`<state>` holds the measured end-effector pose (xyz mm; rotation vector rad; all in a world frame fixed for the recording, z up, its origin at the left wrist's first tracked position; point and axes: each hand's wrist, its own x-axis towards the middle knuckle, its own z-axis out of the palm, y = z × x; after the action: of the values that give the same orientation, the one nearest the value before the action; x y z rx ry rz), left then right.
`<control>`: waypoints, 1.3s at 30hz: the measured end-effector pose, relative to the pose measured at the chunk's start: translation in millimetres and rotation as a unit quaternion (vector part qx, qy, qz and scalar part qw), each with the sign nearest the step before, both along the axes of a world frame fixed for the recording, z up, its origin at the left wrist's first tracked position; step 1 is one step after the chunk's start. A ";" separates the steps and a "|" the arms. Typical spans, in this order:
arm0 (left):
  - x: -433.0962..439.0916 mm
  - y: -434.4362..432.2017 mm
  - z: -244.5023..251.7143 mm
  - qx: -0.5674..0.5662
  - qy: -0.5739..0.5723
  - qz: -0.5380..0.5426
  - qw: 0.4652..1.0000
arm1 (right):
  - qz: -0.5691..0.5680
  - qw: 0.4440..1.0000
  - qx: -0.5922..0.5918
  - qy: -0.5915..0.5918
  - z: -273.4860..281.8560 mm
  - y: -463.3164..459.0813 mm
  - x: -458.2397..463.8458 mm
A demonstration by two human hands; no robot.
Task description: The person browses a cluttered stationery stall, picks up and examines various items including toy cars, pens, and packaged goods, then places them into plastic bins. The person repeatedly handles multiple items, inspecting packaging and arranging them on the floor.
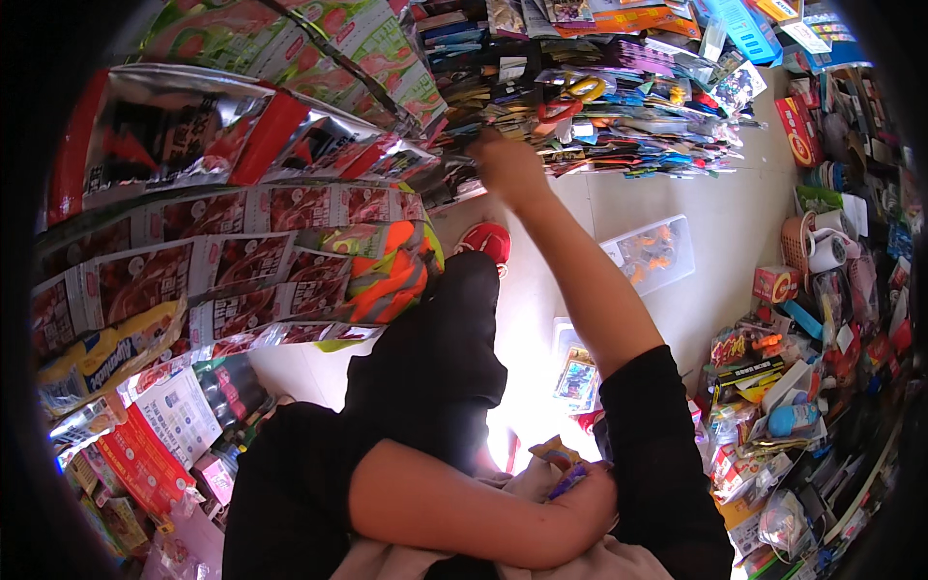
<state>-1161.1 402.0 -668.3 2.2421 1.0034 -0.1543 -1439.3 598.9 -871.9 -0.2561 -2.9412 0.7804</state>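
My left arm crosses my body, and my left hand [589,493] is closed around small packets at my lap. One is a purple packet [568,480]; a yellow-brown packet [557,451] sticks out above it. Stretched far forward, my right hand [504,165] is at the lower left end of a dense rack of flat packaged goods [616,138]. Its fingers are blurred and dark against the packs, so a grip on one cannot be made out. Just left of it hang silver-and-red foil packets [319,141].
Strips of dark red sachets [239,261] hang at left, close to my knee. On the pale floor stand a clear plastic box [649,250] with orange items and another box holding cards [578,373]. Mixed goods [783,406] are piled along the right. A red shoe [484,243] shows below the rack.
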 end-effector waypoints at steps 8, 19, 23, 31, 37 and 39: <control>-14.4 4.6 11.2 -0.049 -0.026 0.005 0.998 | -0.065 0.996 -0.023 -0.052 -25.8 -10.2 -4.8; -34.8 10.5 22.3 -0.102 -0.074 0.039 0.991 | -0.264 0.955 -0.109 -0.086 0.0 -66.3 21.1; -44.3 13.5 25.2 -0.129 -0.087 0.048 0.987 | -0.362 0.894 -0.218 -0.148 -4.3 -71.3 11.6; -53.1 19.5 34.1 -0.147 -0.074 0.034 0.986 | -0.417 0.850 -0.247 -0.207 -8.8 -67.5 -9.4; -62.6 27.0 43.0 -0.162 -0.059 0.029 0.985 | -0.356 0.896 -0.226 -0.137 -9.1 -73.5 9.5; -68.2 31.5 46.5 -0.170 -0.061 0.029 0.983 | -0.327 0.909 -0.228 -0.125 -16.8 -69.9 15.5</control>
<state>-1229.2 433.6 -621.8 1.8868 0.9016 -0.1488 -1423.9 529.0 -888.7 -1.3738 -2.5215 1.3530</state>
